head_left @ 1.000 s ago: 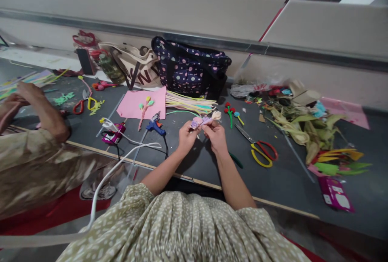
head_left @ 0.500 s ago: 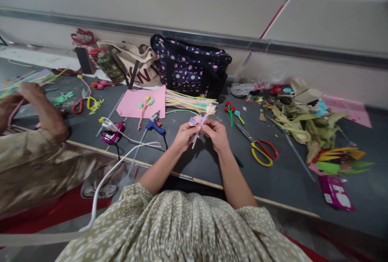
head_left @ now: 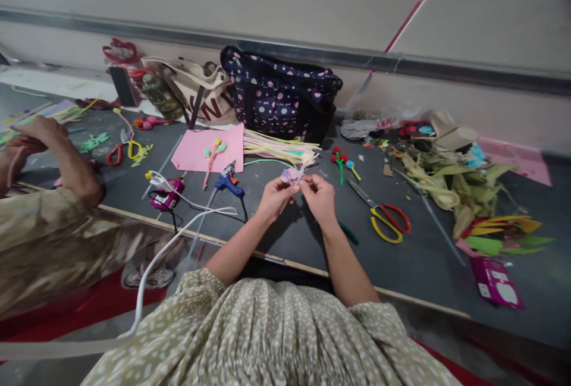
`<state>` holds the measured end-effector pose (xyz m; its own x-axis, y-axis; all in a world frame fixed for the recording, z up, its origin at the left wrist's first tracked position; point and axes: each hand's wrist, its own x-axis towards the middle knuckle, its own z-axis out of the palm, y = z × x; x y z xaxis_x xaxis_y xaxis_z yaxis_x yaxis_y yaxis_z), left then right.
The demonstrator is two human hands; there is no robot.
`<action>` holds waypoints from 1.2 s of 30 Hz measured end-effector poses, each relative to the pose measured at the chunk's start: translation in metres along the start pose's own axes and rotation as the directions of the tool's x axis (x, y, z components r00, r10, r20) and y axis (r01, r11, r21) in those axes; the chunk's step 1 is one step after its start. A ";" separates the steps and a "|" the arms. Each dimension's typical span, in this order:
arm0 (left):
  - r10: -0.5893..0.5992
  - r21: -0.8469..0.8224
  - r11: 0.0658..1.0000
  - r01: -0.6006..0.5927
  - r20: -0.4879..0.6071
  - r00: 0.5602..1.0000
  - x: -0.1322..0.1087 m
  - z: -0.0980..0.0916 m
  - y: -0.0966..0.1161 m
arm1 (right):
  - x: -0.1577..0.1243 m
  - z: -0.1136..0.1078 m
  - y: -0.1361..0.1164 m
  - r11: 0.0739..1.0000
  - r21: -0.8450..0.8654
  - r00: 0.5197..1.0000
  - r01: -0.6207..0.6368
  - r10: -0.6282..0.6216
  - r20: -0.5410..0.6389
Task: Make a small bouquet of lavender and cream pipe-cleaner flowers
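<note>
Close to the table's front edge, both hands meet at a small lilac pipe-cleaner flower. My left hand pinches it from below; its stem is partly hidden by the fingers. The thumb and fingertips of my right hand are closed on the flower's right side, at a lilac strand that points up. Just behind, a cream fluffy flower shows; I cannot tell whether it touches the lilac one. A red flower with a green stem and a small blue flower lie to the right.
Red-and-yellow scissors lie right of my hands, a blue glue gun left. Pipe cleaners and a pink sheet lie before a dark patterned bag. Dried husks pile up at right. A co-worker's arm is at left.
My fingers have shifted on the lilac flower. Its strand now stands more upright, and less of the stem shows below my hands. The view has tilted slightly.
</note>
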<state>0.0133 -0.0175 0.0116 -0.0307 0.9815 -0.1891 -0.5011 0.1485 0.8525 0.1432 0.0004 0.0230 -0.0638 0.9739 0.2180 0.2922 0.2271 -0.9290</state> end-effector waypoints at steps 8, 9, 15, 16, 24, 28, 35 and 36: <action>-0.022 0.038 0.999 0.022 -0.001 1.000 0.001 -0.004 0.001 | -0.001 -0.018 -0.009 0.936 -0.269 0.970 0.225 -0.190 0.152; -0.040 0.032 0.999 0.039 0.025 0.999 0.001 -0.005 0.002 | 0.000 -0.021 -0.011 0.919 -0.302 0.963 0.252 -0.207 0.174; -0.180 0.033 0.984 0.177 0.187 0.966 0.000 -0.012 0.008 | 0.012 -0.037 -0.012 0.949 -0.148 0.923 0.279 -0.222 0.314; -0.206 0.034 0.979 0.203 0.212 0.955 0.000 -0.013 0.009 | 0.014 -0.038 -0.010 0.965 -0.085 0.921 0.247 -0.206 0.332; -0.396 -0.077 0.883 0.463 0.408 0.823 0.001 -0.015 0.008 | 0.015 -0.031 0.002 0.901 0.377 0.867 -0.213 -0.003 0.498; -0.431 -0.155 0.834 0.529 0.416 0.801 0.003 -0.017 0.005 | 0.010 -0.021 0.011 0.831 0.463 0.884 -0.308 0.070 0.462; -0.317 -0.085 0.939 0.332 0.152 0.936 0.005 -0.021 -0.003 | 0.007 -0.004 0.019 0.787 0.498 0.924 -0.364 0.237 0.300; -0.214 -0.040 0.976 0.216 0.057 0.975 0.003 -0.022 -0.004 | 0.007 -0.002 0.019 0.780 0.507 0.927 -0.366 0.259 0.270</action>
<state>-0.0038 -0.0179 -0.0028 0.1266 0.9323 -0.3388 -0.5302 0.3523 0.7712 0.1503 0.0111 0.0070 -0.2415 0.9630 -0.1196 -0.2321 -0.1770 -0.9564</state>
